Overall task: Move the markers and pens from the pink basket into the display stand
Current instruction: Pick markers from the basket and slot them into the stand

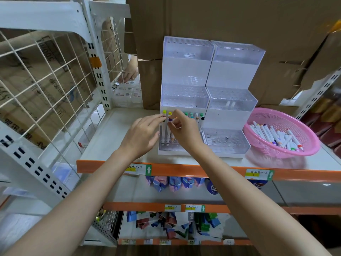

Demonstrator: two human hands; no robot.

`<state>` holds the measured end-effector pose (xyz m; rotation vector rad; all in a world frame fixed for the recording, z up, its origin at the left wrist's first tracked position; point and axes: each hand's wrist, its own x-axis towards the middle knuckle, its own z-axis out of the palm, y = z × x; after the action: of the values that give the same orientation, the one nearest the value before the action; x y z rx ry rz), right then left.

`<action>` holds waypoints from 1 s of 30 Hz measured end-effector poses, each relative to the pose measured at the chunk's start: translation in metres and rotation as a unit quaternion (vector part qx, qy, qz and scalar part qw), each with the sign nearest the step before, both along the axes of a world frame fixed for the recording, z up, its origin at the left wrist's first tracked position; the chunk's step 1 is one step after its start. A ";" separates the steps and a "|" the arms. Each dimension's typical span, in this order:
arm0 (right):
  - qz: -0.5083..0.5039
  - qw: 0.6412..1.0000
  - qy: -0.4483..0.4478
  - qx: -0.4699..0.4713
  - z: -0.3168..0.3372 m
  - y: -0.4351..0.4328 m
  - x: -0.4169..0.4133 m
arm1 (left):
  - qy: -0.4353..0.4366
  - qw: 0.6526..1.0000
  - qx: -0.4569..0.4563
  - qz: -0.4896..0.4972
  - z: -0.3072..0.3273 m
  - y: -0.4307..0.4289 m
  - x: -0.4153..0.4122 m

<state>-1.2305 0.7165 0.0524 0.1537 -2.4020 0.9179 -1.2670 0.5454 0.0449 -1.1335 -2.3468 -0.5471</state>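
Note:
A clear tiered display stand (210,93) stands on the shelf, two units side by side. Several markers (191,115) with coloured caps stand in the lowest tier of the left unit. My right hand (181,129) pinches a purple-capped marker (170,120) over that tier's left end. My left hand (144,133) reaches in beside it, fingertips touching the markers at the stand's left edge. The pink basket (282,133) sits to the right of the stand and holds several white markers (276,135).
The shelf (118,137) has an orange front edge with price labels. A white wire grid panel (46,80) stands at the left. Cardboard boxes (239,19) fill the back. Another person's hand (129,74) shows behind the grid. Lower shelves hold packaged goods.

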 end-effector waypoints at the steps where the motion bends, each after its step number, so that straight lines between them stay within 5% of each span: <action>1: -0.001 1.000 -0.001 0.000 0.000 0.000 0.000 | 0.002 1.000 0.003 0.000 0.000 0.000 0.001; 30: -0.010 0.999 -0.051 0.002 0.016 0.006 -0.006 | -0.015 0.999 0.010 0.032 0.003 0.002 0.007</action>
<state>-1.2363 0.7226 0.0685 0.0871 -2.4940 0.9322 -1.2596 0.5475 0.0482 -1.0436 -2.3896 -0.5679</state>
